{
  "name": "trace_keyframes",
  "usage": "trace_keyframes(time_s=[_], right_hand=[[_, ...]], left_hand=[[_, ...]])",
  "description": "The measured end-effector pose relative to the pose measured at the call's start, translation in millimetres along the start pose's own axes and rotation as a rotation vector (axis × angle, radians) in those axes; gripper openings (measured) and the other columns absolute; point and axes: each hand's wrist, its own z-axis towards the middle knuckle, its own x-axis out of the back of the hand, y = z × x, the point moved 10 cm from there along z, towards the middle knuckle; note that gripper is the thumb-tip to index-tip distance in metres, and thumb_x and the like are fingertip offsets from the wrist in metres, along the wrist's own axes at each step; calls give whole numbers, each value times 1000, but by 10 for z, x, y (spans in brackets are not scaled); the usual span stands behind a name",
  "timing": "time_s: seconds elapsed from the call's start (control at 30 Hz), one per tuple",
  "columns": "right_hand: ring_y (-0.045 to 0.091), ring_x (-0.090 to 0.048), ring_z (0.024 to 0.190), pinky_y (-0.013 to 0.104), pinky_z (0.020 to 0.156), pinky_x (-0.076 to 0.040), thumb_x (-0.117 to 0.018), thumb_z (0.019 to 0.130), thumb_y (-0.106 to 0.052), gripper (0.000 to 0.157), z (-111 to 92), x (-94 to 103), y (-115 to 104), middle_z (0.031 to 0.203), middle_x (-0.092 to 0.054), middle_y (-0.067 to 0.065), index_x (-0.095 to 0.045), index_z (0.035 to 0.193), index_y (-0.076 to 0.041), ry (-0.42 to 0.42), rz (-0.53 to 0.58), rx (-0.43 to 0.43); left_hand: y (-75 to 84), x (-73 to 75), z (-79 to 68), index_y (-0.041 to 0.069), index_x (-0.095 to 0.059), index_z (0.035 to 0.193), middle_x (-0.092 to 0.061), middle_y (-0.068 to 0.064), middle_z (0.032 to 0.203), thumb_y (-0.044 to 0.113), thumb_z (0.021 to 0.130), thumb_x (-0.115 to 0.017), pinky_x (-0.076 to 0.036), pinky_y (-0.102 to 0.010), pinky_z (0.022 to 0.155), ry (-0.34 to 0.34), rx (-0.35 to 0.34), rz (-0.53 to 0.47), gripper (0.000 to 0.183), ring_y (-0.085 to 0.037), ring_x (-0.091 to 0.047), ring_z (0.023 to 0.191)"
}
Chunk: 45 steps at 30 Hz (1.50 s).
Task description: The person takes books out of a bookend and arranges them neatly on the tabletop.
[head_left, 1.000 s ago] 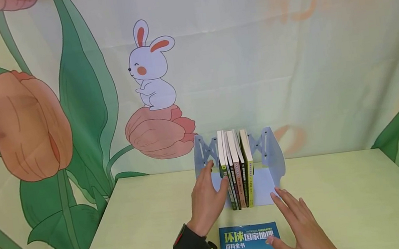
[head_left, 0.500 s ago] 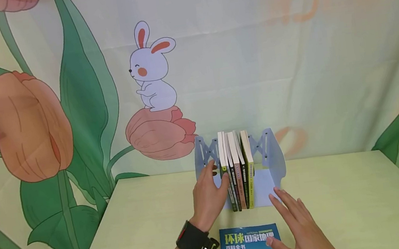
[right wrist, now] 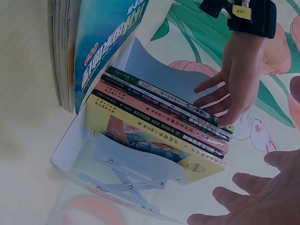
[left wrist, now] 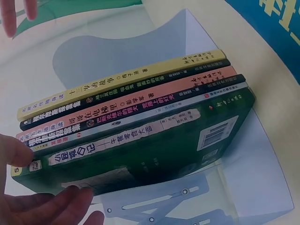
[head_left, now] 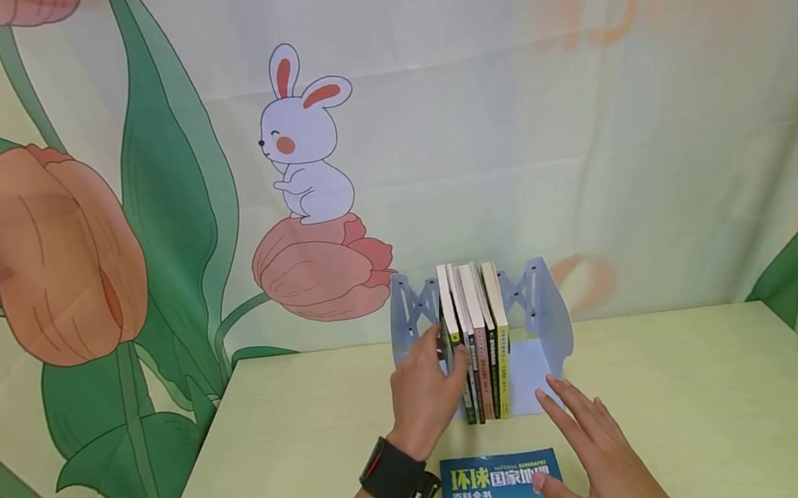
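Observation:
A row of several thin books (head_left: 478, 348) stands upright in a pale blue expanding bookstand (head_left: 552, 304) at the table's far edge. My left hand (head_left: 426, 382) lies against the leftmost, green-covered book (left wrist: 154, 150). Its fingers (right wrist: 213, 96) are straight on the cover and its thumb rests at the spine. My right hand (head_left: 597, 446) lies flat on the table in front of the stand's right end, fingers spread. Its thumb touches the right edge of a blue geography book (head_left: 502, 492) lying flat near me. A yellow-spined book (right wrist: 140, 136) ends the row on the right.
The light green table (head_left: 691, 396) stretches to both sides of the stand. A printed cloth backdrop with a rabbit (head_left: 301, 140) and tulips hangs right behind it. Gaps remain inside the stand on either side of the books.
My left hand has slid a little to the right, closer against the leftmost book. The right hand and the blue book have stayed where they were.

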Motion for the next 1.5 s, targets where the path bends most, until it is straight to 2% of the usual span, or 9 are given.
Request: trace_keyframes(time_s=[0.2,0.43,0.6,0.73,0.87,0.97,1.13,1.37,1.5], right_hand=[[27,-27,146,68,109,-25,-71,82,-49,89,14,-10,5,163,-24,-2,-24,156,-34,-13,-2,-11],[26,-27,146,69,107,-28,-72,81,-47,89,21,-1,-1,163,-24,-4,-26,156,-32,5,-10,11],[25,-27,146,67,107,-28,-74,81,-44,89,18,10,-14,162,-26,-2,-27,156,-30,25,-11,36],[24,-27,146,66,109,-28,-73,82,-44,89,19,-4,-10,162,-26,0,-26,156,-30,21,-10,31],[24,-26,146,65,110,-28,-72,83,-46,88,21,-22,-7,163,-25,-2,-26,156,-31,5,-13,19],[24,-26,147,66,110,-27,-72,83,-47,88,31,-31,-5,163,-24,-3,-25,156,-32,-7,-11,9],[25,-26,147,67,108,-28,-73,82,-45,89,40,-38,-4,163,-24,-2,-25,156,-32,-20,-4,0],[26,-28,146,68,107,-29,-72,83,-49,89,37,-33,6,163,-25,-2,-25,156,-33,-18,-24,4],[27,-28,145,68,106,-30,-73,82,-45,89,35,-17,-1,162,-25,0,-26,156,-31,-2,-24,25]], left_hand=[[79,3,23,5,-59,132,-71,-12,116,33,95,-58,-56,-38,66,31,-59,83,47,-25,-72,82],[101,-22,55,4,-59,129,-74,-11,101,33,95,-57,-51,-33,55,37,-80,125,45,-22,-69,68],[64,-86,81,2,-55,133,-72,-10,82,36,97,-55,-37,-26,43,-8,-57,171,50,-14,-57,49],[18,-163,98,2,-49,139,-66,-6,69,38,98,-52,-28,-24,39,-68,-19,177,54,-9,-43,42],[20,-202,103,2,-46,141,-60,-3,60,37,100,-49,-27,-25,38,-95,-10,203,54,-9,-42,41],[44,-214,99,-1,-46,140,-61,-3,60,34,101,-47,-30,-25,39,-96,-22,215,52,-10,-46,42],[66,-216,87,-3,-46,139,-63,-5,65,30,102,-48,-33,-24,41,-88,-23,185,49,-10,-49,45],[60,-223,84,-3,-46,137,-60,-2,63,28,103,-48,-32,-23,42,-82,-16,135,46,-8,-47,45],[61,-217,84,-2,-47,133,-58,-2,62,26,102,-49,-31,-22,42,-73,-25,100,41,-7,-45,44]])
